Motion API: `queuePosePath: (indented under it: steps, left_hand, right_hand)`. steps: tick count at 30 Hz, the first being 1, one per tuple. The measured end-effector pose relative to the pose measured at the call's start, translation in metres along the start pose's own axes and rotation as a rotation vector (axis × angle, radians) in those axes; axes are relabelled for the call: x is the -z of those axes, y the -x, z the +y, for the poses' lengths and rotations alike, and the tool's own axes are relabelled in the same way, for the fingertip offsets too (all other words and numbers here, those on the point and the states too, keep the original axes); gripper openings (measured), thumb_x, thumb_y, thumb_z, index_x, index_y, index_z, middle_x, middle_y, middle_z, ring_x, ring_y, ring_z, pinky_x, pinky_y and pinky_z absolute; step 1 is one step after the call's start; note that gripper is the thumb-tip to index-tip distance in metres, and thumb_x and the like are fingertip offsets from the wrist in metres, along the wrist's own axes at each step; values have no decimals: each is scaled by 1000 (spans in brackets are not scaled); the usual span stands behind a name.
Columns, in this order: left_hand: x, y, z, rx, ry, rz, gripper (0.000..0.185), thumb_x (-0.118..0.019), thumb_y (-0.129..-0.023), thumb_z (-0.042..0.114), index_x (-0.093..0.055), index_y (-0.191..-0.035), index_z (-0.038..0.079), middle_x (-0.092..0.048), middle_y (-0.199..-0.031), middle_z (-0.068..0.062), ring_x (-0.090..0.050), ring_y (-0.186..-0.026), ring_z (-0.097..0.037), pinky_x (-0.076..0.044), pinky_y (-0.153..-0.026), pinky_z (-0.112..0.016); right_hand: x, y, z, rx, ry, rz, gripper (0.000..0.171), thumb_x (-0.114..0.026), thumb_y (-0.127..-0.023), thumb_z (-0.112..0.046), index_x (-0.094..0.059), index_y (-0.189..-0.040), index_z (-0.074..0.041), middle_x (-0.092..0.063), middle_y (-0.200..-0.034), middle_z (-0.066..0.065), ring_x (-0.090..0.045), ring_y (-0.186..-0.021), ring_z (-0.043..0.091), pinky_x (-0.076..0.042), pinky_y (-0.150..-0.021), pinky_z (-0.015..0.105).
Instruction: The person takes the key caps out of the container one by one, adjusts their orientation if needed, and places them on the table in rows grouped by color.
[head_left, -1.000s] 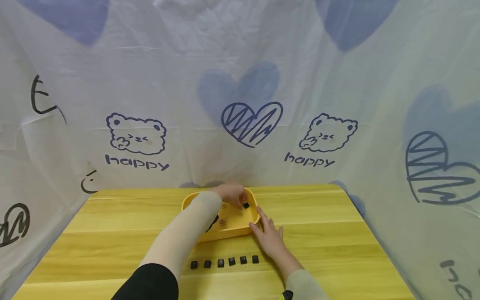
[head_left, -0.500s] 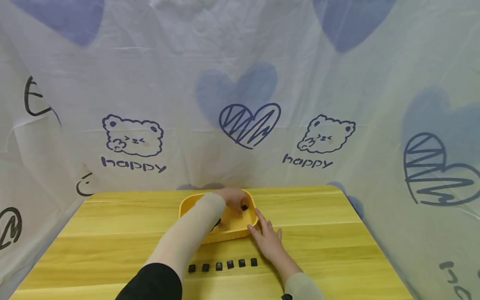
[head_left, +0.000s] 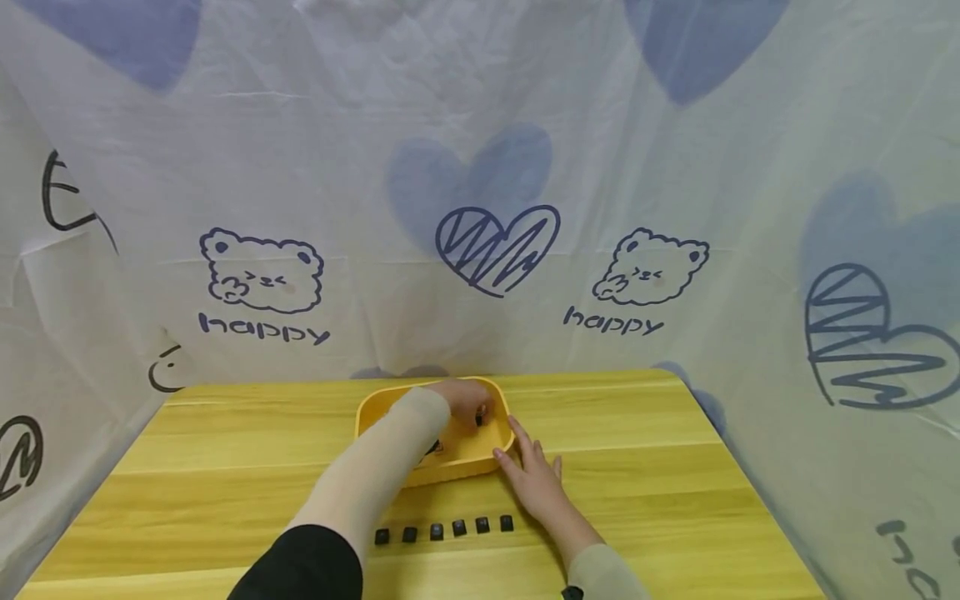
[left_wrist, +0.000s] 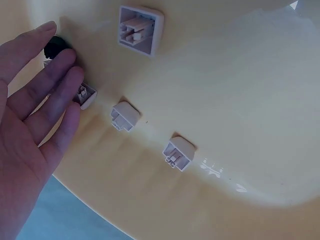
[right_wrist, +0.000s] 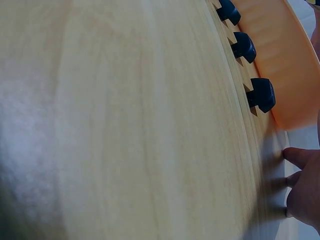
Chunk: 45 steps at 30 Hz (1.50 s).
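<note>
Picking keycaps from the yellow tray (head_left: 375,412): left hand (head_left: 467,400) seemingly pinches a black keycap (left_wrist: 54,46), right hand (head_left: 534,479) lies open on the desk (head_left: 675,467); next, a clean lift.

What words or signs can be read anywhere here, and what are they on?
"happy" under the left bear drawing on the white backdrop cloth.
"happy" under the right bear drawing, same cloth.
Other black marks at the cloth's edges are cut off, unreadable.
The black keycaps on the table show no readable lettering.
</note>
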<state>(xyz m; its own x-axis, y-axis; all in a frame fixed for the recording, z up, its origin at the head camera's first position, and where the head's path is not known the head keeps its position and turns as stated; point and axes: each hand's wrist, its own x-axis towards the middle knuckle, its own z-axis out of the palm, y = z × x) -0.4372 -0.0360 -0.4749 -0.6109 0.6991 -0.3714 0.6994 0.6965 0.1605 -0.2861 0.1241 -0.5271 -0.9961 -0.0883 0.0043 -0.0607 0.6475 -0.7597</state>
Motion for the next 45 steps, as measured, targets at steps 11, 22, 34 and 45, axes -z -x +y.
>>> queuePosePath:
  steps: [11, 22, 34, 45]
  left_hand:
    - [2, 12, 6, 29, 44, -89, 21, -75, -86, 10, -57, -75, 15, -53, -66, 5, -48, -58, -9, -39, -58, -22]
    - [5, 25, 3, 39, 129, -97, 18, -71, -88, 9, -58, -98, 16, -57, -80, 3, -51, -63, -10, -43, -58, -24]
    - [11, 45, 9, -46, 32, -62, 15, -67, -90, 9, -75, -101, 14, -68, -104, 4, -60, -72, -7, -49, -67, -22]
    - [19, 86, 13, -79, 120, 63, 17, -67, -89, 9, -72, -104, 9, -61, -89, 8, -53, -75, -9, -48, -73, -28]
  right_hand:
    - [0, 2, -2, -2, -6, -8, 63, -46, -101, -48, -22, -156, -30, -36, -152, 15, -20, -139, 49, 8, -106, 68]
    - [1, 2, -3, -4, 1, -10, 63, -46, -101, -47, -21, -156, -29, -34, -153, 15, -20, -139, 50, 9, -106, 67]
    - [2, 2, -2, -6, 0, -13, 64, -45, -101, -48, -19, -156, -30, -34, -152, 17, -19, -139, 50, 10, -107, 66]
    - [1, 1, -2, -3, 1, -10, 65, -45, -101, -50, -19, -156, -30, -33, -153, 15, -19, -139, 50, 9, -106, 67]
